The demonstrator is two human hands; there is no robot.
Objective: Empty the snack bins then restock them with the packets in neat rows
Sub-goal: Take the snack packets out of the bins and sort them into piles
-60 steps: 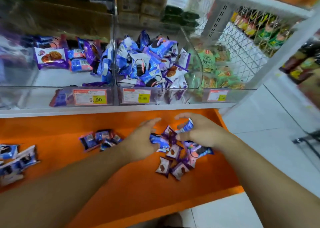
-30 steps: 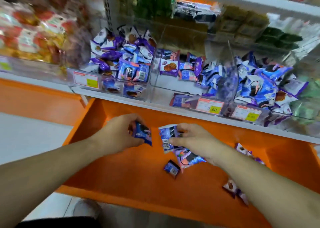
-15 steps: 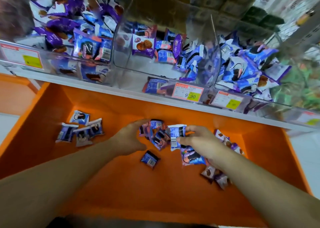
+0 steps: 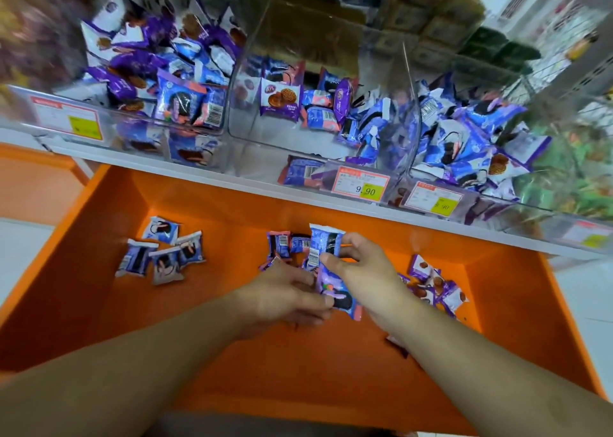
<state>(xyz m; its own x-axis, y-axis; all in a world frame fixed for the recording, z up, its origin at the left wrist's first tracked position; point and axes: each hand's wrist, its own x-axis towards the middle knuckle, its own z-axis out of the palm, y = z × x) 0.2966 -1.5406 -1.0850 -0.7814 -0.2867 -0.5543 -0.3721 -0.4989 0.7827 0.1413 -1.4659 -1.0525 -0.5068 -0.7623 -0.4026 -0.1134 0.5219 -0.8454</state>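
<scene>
On orange shelf (image 4: 232, 353): packet (image 4: 323, 245) pinched in right hand (image 4: 361, 270).

Orange shelf (image 4: 331, 380), blue-and-purple packets (image 4: 323, 249) with black barcodes, white price tag (image 4: 360, 184) with red border and yellow patch

Left price tag (image 4: 68, 121) txt blurred

White shelf edge (image 4: 205, 174) ran across the frame. Price tag reading 9.90 (image 4: 360, 184) was fixed above it; another red-and-yellow tag (image 4: 66, 121) sat far left. Green packets (image 4: 577, 177) lay far right. Dark green boxes (image 4: 497, 48) stood behind, blurred.
</scene>
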